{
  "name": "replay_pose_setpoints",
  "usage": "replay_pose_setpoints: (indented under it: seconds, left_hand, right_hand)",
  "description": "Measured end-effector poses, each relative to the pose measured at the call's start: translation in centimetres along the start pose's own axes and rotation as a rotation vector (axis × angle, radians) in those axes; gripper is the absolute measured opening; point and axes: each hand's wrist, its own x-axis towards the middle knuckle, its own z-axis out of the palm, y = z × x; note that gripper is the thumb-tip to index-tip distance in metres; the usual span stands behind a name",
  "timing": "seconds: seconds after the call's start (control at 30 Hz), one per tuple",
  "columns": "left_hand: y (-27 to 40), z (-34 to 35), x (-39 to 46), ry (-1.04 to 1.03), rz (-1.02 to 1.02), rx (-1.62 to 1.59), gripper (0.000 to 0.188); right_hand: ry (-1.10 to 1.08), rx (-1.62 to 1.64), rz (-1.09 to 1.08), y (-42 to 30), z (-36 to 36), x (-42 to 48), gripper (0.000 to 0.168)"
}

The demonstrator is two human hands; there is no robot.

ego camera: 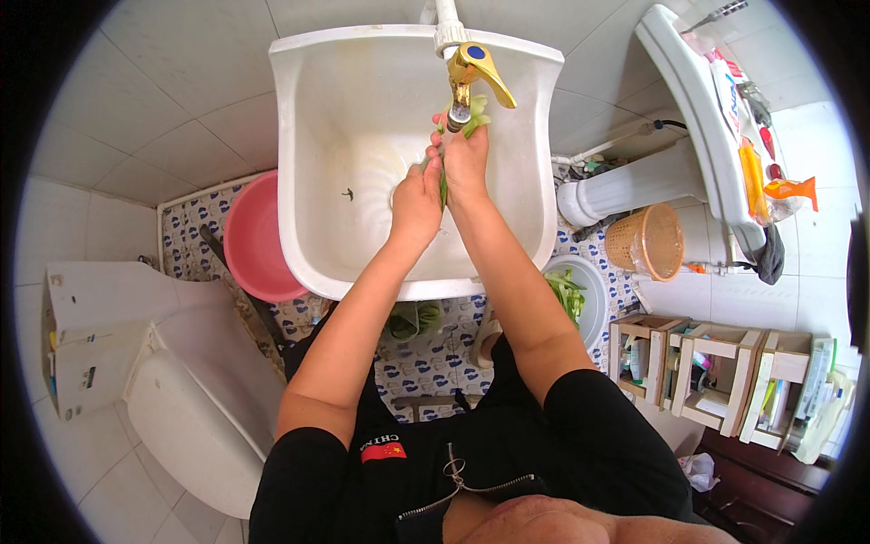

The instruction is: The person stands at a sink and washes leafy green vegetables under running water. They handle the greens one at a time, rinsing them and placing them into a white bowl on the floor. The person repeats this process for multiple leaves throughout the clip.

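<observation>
Both hands are over the white ceramic sink, close together below the gold-coloured faucet. My right hand is closed round a green leafy vegetable, whose pale stalks show beside the spout. My left hand touches the lower green part of the same vegetable between the two palms; its fingertips lie against the other hand. The spout hides part of the fingers. Water flow is hard to make out. A small dark green leaf scrap lies on the sink's bottom, left of the hands.
A pink basin stands on the floor at left. Right of the sink, a pale basin holds cut greens, near a woven wastebasket. More greens are below the sink's front edge. A washbasin and wooden shelves stand right.
</observation>
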Motion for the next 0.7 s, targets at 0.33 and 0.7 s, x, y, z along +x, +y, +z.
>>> replay_pose_setpoints:
  seconds: [0.33,0.7]
  left_hand:
    - [1.3,-1.5,-1.3,-0.208,0.023,0.079,0.048]
    - [2.0,-5.9,-2.1,-0.005,-0.08,-0.092,0.044]
  right_hand:
    - [-0.099,-0.138,-0.064,-2.0,-2.3,-1.4,0.018]
    - [-0.222,-1.147,-0.226,3.8,-12.2,1.8,0.036]
